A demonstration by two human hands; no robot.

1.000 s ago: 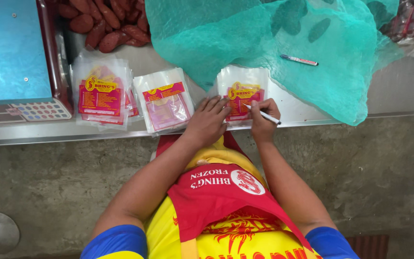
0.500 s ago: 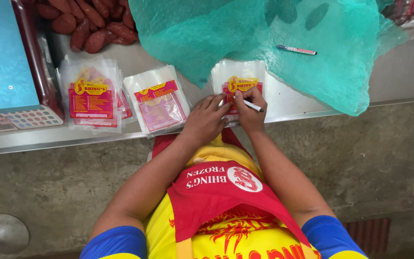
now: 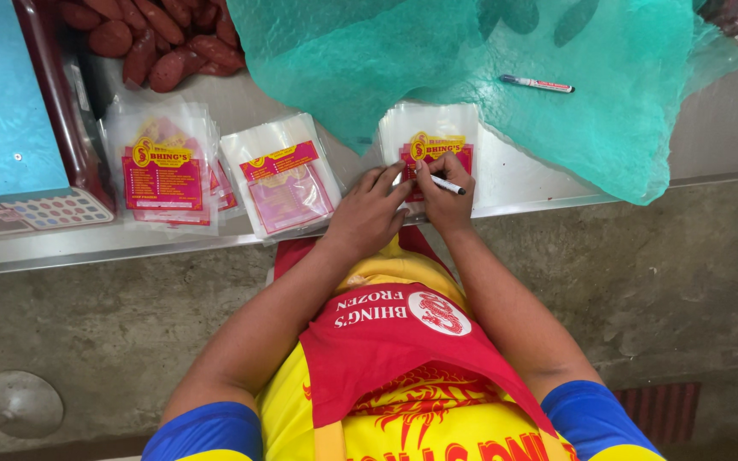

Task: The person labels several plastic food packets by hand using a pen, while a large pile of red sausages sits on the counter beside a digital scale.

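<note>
— Presently, what is seen from the head camera?

— A white marker (image 3: 448,184) is gripped in the closed fingers of the right hand (image 3: 446,198), its tip set on the red label of the top bag in a stack of clear printed bags (image 3: 430,147). The left hand (image 3: 371,215) is laid flat, fingers spread, on the near edge of that stack; nothing is grasped by it.

— Where is the stack placed?

— It is placed on the steel counter (image 3: 711,137), partly tucked under the green mesh sheet (image 3: 506,60). To the left of the stack a second pile (image 3: 282,175) is seen, and farther left a third (image 3: 164,171), beside the blue scale (image 3: 6,102). Beyond the stack, on the mesh, a spare pen (image 3: 536,83) is lying. Red sausages (image 3: 151,38) are heaped far to the left and behind.

— How is the marking best done, judging from this?

— The bag should be kept pinned by the flat hand so that the slick film is not dragged by the tip; light pressure is advised, and the ink should be left unsmeared.
</note>
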